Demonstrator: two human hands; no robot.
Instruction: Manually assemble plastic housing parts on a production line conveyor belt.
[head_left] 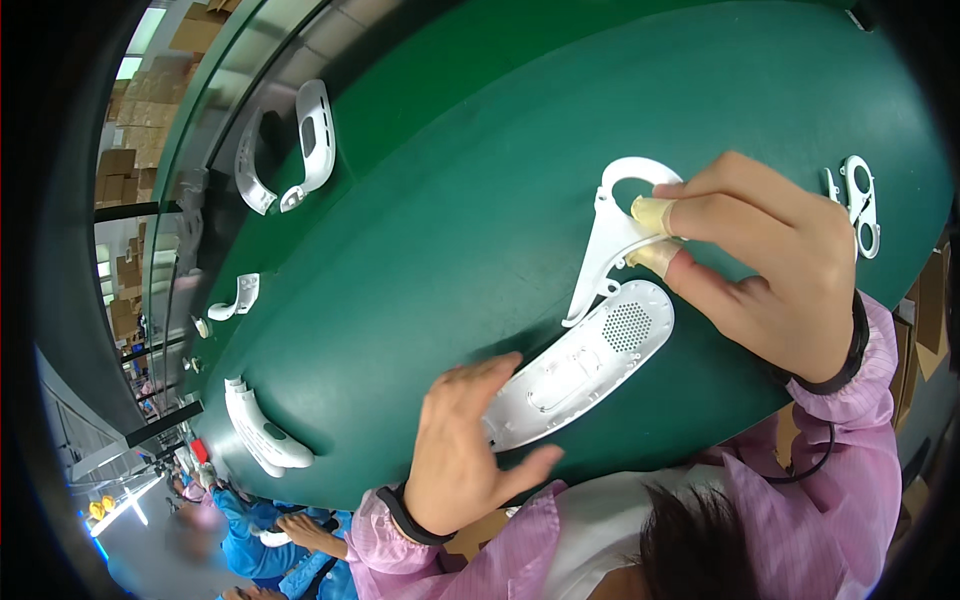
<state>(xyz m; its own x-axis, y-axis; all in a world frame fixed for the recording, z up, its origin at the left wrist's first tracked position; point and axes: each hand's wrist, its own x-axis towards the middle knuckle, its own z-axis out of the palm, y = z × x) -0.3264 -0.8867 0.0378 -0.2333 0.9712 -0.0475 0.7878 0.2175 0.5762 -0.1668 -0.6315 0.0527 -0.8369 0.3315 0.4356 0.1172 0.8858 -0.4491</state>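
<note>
My right hand, with yellow finger cots on its thumb and a finger, pinches a white plastic bracket that has a ring at its top and a long pointed arm. The bracket's tip hangs over or touches the upper edge of a long white plastic shell; I cannot tell which. That shell lies on the green table, hollow side up, with a patch of small holes at its right end. Fingers and thumb spread, my left hand is at the shell's left end, partly covering it.
White curved shells stand at the far left, beside a conveyor-like strip. A small curved piece and another shell lie left. White ringed parts sit at the right. A co-worker in blue handles a white part at lower left.
</note>
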